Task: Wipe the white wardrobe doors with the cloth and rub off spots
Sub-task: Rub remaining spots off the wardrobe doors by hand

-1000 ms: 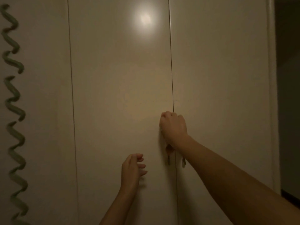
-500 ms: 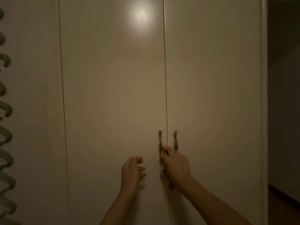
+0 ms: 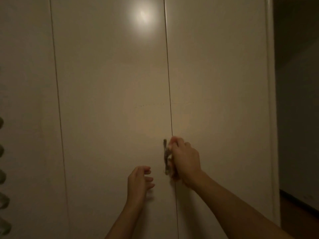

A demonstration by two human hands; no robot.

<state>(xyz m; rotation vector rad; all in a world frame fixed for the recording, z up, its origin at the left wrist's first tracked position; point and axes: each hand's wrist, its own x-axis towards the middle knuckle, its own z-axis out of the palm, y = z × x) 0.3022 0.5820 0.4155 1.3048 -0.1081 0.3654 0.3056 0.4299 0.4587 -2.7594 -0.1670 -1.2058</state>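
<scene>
The white wardrobe doors point(image 3: 110, 100) fill the view, with a seam between the middle and right door point(image 3: 219, 83). My right hand point(image 3: 185, 161) is pressed against the seam, fingers closed around a pale cloth point(image 3: 170, 156) of which only a sliver shows. It covers the right door's handle. The dark metal handle point(image 3: 165, 156) of the middle door stands just left of its fingers. My left hand point(image 3: 139, 181) hovers lower left, close to the middle door, fingers loosely curled and holding nothing.
A green wavy strip point(image 3: 2, 200) hangs at the far left edge. A lamp reflection point(image 3: 143, 16) glares high on the middle door. Right of the wardrobe's side edge lies a dark room opening point(image 3: 296, 100) with floor below.
My right hand went down from above the handles to below them, then came back up over the right handle. My left hand has barely moved.
</scene>
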